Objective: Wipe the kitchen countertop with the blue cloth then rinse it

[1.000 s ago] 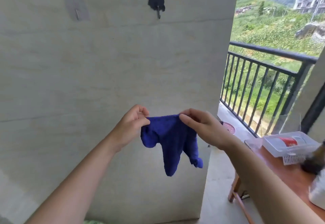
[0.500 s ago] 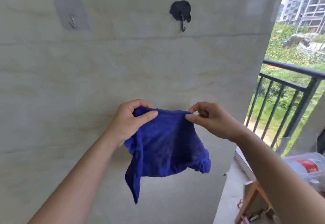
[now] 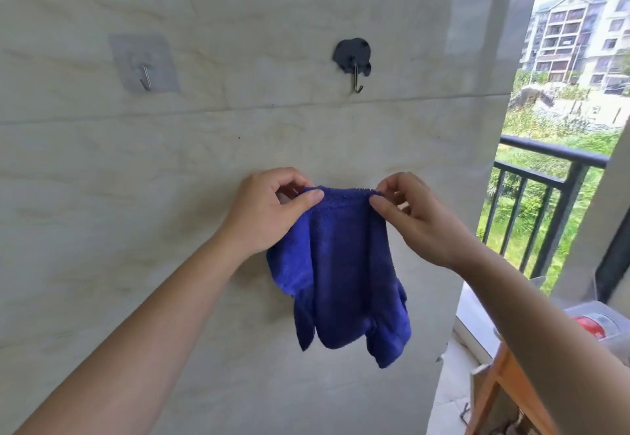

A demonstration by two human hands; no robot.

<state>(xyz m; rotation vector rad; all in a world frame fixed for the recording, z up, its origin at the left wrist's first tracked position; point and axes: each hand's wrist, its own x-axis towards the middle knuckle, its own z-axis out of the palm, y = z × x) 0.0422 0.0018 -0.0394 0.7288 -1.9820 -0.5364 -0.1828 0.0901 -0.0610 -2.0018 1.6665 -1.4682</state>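
Observation:
A blue cloth hangs in front of a pale tiled wall, held up by its top edge. My left hand pinches the left end of that edge between thumb and fingers. My right hand pinches the right end the same way. The cloth droops in folds below both hands. A black wall hook sits above the cloth, a little over a hand's height higher.
A clear adhesive hook is fixed to the wall left of the black one. A black balcony railing stands at right. Low at right are a wooden table edge and a clear plastic box.
The view has tilted up and both hooks now sit lower in frame. Both hands have raised the cloth and drawn closer together along its top edge, so it hangs narrower.

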